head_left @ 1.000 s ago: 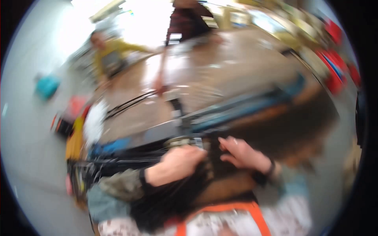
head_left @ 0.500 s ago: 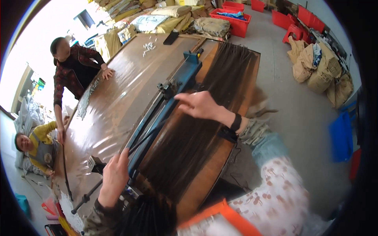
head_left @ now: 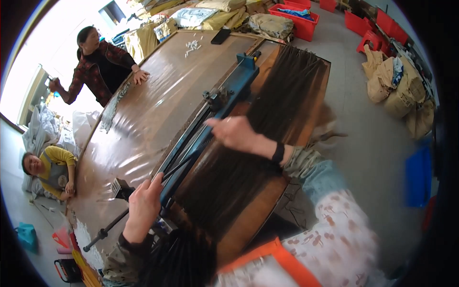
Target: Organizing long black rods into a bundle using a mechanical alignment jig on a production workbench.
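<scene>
My left hand [head_left: 143,208] is wrapped round a long black rod [head_left: 114,226] with a knobbed end pointing down-left. Beyond that hand the rod runs up-right over a blue metal rail fixture [head_left: 241,79] on the bench. Above the rail, my right hand [head_left: 234,134] has curled fingers with the index finger forward; what they grip is hidden. A metal clamp block [head_left: 217,98] sits on the rail near it. To the right of the rail lies a broad layer of thin dark rods [head_left: 282,91]. Another black bundle [head_left: 177,260] is at the lower edge near my left forearm.
A standing person [head_left: 103,67] rests one hand on the film-covered table [head_left: 158,105]; a person in yellow sleeves [head_left: 52,170] is at its left side. A dark phone [head_left: 220,37] and small white pieces [head_left: 192,46] lie on top. Sacks [head_left: 210,19] and red bins [head_left: 301,26] stand behind.
The black rod and both my hands have shifted down-left relative to the rail. The standing person has raised one hand off the table edge, and the dark rod there is gone from view.
</scene>
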The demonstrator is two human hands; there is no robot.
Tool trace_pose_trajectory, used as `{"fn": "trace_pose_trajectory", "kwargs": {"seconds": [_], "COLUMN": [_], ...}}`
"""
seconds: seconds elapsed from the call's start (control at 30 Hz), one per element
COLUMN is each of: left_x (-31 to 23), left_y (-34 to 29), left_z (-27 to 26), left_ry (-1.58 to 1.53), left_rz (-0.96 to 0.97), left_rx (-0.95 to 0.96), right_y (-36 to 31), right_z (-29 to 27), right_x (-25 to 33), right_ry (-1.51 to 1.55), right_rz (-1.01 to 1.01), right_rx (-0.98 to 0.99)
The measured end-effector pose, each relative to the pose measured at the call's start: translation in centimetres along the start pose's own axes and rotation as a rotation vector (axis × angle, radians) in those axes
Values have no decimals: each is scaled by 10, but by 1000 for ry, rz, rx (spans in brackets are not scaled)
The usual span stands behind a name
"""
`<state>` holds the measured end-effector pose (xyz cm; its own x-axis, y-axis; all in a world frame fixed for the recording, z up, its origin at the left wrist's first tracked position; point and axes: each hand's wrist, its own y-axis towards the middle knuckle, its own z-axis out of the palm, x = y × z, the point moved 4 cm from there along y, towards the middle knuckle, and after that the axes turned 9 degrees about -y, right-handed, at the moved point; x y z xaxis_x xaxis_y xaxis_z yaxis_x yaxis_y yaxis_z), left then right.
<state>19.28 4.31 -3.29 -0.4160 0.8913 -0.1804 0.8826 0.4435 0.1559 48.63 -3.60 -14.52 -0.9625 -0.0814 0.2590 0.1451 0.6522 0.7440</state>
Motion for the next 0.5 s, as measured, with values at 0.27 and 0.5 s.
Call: {"fn": "trace_pose_trajectory", "kwargs": {"seconds": [0.27, 0.5], "left_x": [35, 35], "left_y": [-55, -117], "left_z": [-63, -74], "left_ry": [16, 104], "left_rz": [-166, -249], "left_rx": [-238, -137], "right_y": [-14, 18], "right_z": [12, 0], "right_x": [31, 104], "right_ry": [1096, 466], "right_rz": [261, -176], "right_rx": [517, -100]}}
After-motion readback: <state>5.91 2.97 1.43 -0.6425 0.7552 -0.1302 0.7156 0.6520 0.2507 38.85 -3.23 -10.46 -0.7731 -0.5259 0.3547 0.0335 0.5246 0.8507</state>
